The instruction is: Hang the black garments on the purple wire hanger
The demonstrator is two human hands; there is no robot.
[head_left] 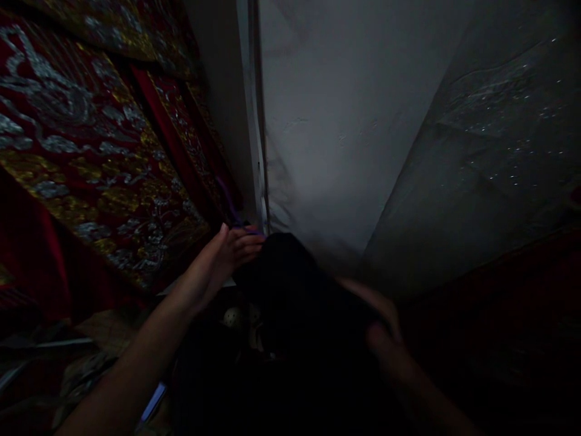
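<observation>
The view is very dark and partly blurred. My left hand [233, 254] reaches in from the lower left, thumb raised and fingers stretched out. Its fingertips meet the edge of a black, cloth-like shape [290, 284] in the middle; whether this is loose cloth or clothing on my leg I cannot tell. A thin purple cord [232, 203] runs down to my left fingers and passes by their tips. On the lower right, my right hand [385, 327] is wrapped round the side of the black shape, thumb on the near face. Its fingertips are hidden or smeared.
Red cloth with gold and silver embroidery [113, 151] hangs on the left. A pale panel [345, 121] with a narrow metal edge [258, 121] stands ahead, beside glittery sheeting [490, 145]. Below lie a perforated pale shoe [233, 317] and a bluish-white strip [153, 401].
</observation>
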